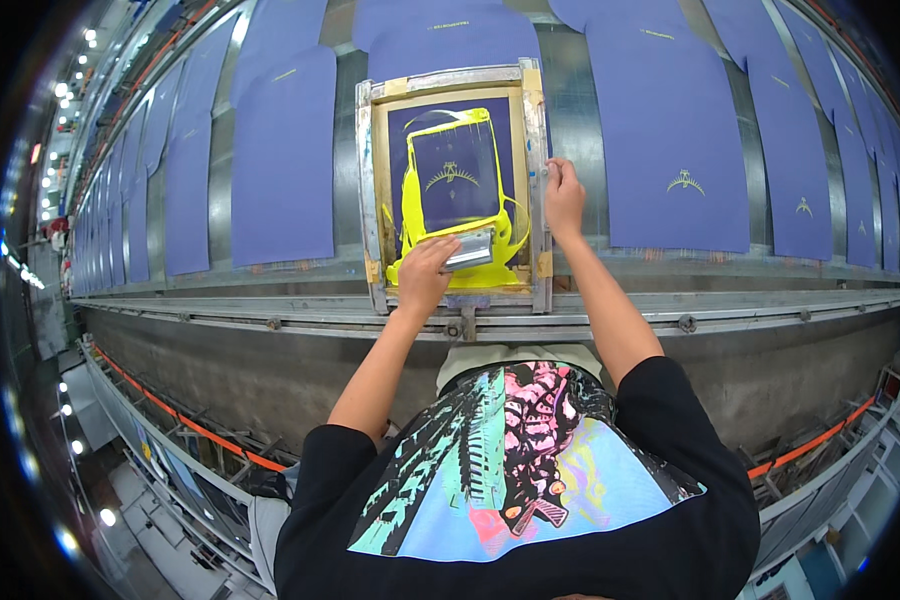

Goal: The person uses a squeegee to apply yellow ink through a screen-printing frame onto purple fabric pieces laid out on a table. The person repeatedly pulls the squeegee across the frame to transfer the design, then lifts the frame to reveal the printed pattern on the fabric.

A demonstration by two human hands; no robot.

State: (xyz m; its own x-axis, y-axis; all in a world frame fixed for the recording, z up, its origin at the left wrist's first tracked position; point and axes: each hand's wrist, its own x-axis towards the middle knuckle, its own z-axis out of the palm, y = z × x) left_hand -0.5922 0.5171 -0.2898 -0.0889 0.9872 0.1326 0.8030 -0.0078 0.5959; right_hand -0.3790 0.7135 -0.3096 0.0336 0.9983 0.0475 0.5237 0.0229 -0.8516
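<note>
Printing frame (536, 130) lies at upper centre of the picture, over the blue-purple fabric on the long metal table (352, 150). Bright yellow ink (410, 205) rings a dark rectangle on its mesh, thickest along the lower side; a small winged motif (453, 176) shows within the ring. Left hand (423, 280): clamped on the metal squeegee (473, 250), which sits in the ink at the lower part of the mesh, just right of picture centre. Right hand (564, 200): apart from the left, fingers bent, just beside the frame's right side; cannot tell whether it grips anything. Cut fabric panels (665, 140) lie in a row to left and right; several at right bear a yellow motif near their lower edge. A metal rail (630, 312) crosses below the frame.
</note>
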